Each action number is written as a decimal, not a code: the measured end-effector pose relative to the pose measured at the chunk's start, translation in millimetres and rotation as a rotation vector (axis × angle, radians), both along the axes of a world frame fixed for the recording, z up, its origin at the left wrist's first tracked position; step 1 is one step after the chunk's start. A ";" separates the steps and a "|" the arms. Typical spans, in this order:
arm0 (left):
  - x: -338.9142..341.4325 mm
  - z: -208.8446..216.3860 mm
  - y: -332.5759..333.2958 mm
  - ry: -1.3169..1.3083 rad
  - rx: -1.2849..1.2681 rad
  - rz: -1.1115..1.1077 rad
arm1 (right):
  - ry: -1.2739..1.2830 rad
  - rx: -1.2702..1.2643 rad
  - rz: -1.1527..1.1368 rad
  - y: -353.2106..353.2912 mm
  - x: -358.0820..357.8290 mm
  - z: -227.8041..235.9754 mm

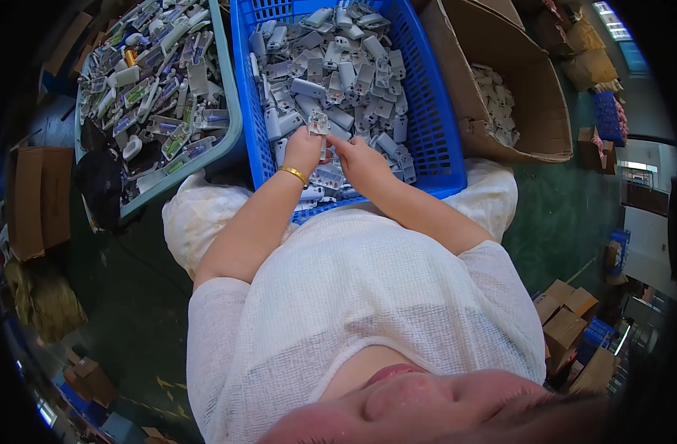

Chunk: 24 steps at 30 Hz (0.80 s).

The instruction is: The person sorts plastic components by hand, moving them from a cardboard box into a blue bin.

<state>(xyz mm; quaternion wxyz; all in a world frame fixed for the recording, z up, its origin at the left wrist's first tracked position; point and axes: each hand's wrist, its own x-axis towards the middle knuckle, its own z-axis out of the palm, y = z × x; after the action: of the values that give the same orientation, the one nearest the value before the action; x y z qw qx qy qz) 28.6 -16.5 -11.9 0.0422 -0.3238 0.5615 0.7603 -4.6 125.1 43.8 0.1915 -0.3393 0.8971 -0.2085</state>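
My left hand (303,153), with a gold bracelet on its wrist, is closed around a small whitish plastic casing (318,123). Its upper end sticks out above the fingers and shows an open inner side. From the right, my right hand (362,164) meets the left one, its fingers drawn together against the casing's lower part. What exactly those fingertips grip is too small to make out. Both hands are over a blue plastic basket (436,111) heaped with similar whitish-grey casings (346,74), some with small copper-coloured spots.
To the left stands a pale green tub (233,96) full of mixed white, green and purple plastic parts, a black bag (98,177) at its edge. An open cardboard box (534,111) at the right holds white pieces (494,103). More cartons (568,318) stand on the green floor.
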 end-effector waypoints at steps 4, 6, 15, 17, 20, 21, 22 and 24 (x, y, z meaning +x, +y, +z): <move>0.5 11.9 4.9 -0.023 0.052 0.042 | -0.006 -0.040 -0.014 -1.0 -6.5 -4.7; -0.2 17.5 3.4 -0.007 0.053 0.035 | -0.006 -0.127 -0.008 6.1 -14.5 -18.9; 11.1 -5.6 10.0 0.315 -1.074 -0.282 | -0.866 -0.654 -0.671 -2.3 -29.3 -4.7; 11.6 -1.3 12.3 0.311 -1.112 -0.358 | -0.855 -0.668 -0.651 3.6 -35.5 -8.3; 13.5 1.8 15.2 0.394 -1.106 -0.328 | -0.787 -0.743 -0.647 13.9 -49.3 3.4; 12.1 0.4 14.3 0.428 -1.119 -0.279 | -0.702 -0.807 -0.650 19.0 -57.5 15.8; 11.7 -0.2 12.8 0.459 -1.132 -0.230 | -0.556 -0.871 -0.644 26.0 -69.8 30.9; 9.7 -5.5 7.5 0.417 -1.082 -0.245 | -0.275 -1.049 -0.631 49.1 -102.5 56.0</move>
<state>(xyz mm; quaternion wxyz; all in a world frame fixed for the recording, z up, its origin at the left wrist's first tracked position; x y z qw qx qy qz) 38.2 -8.9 -17.4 -0.1528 -0.0761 0.8992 0.4029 -107.1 174.2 99.8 0.0422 -0.0771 0.6994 -0.7093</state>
